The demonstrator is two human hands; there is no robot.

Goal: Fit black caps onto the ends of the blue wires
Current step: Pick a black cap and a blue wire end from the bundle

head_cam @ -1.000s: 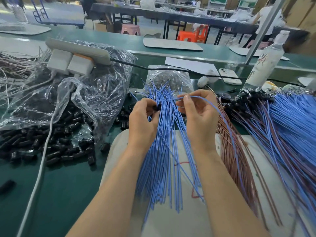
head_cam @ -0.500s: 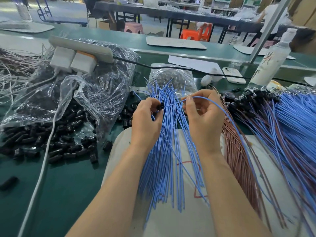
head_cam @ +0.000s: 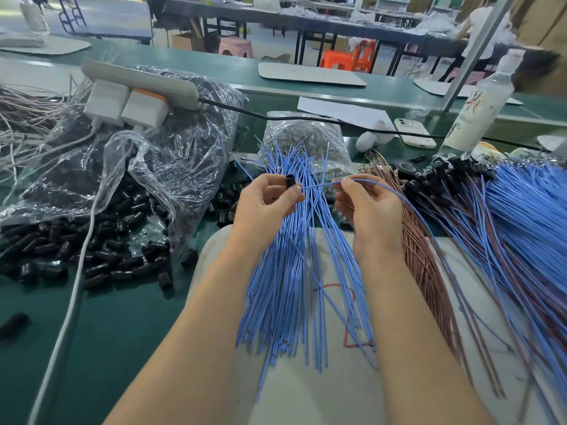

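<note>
My left hand (head_cam: 266,207) pinches a small black cap (head_cam: 290,181) between thumb and fingers. My right hand (head_cam: 369,210) pinches one blue wire (head_cam: 319,186) a short way from its end, and the wire's tip sits at the cap's mouth. That wire arcs away to the right over my right hand. Under both hands lies a fan of loose blue wires (head_cam: 294,283) on a pale board (head_cam: 306,391). Loose black caps (head_cam: 92,256) spill from a clear plastic bag at the left. Blue wires with black caps fitted (head_cam: 454,173) lie at the right.
A power strip with white chargers (head_cam: 135,96) rests on the clear bag (head_cam: 171,154); a white cable (head_cam: 70,302) runs down the green table. A brown wire bundle (head_cam: 426,259), a phone (head_cam: 414,133) and a spray bottle (head_cam: 478,108) stand at the right.
My hands have moved slightly apart. The stretch of blue wire between cap and right fingers is longer now, and the cap shows more plainly in my left fingers.
</note>
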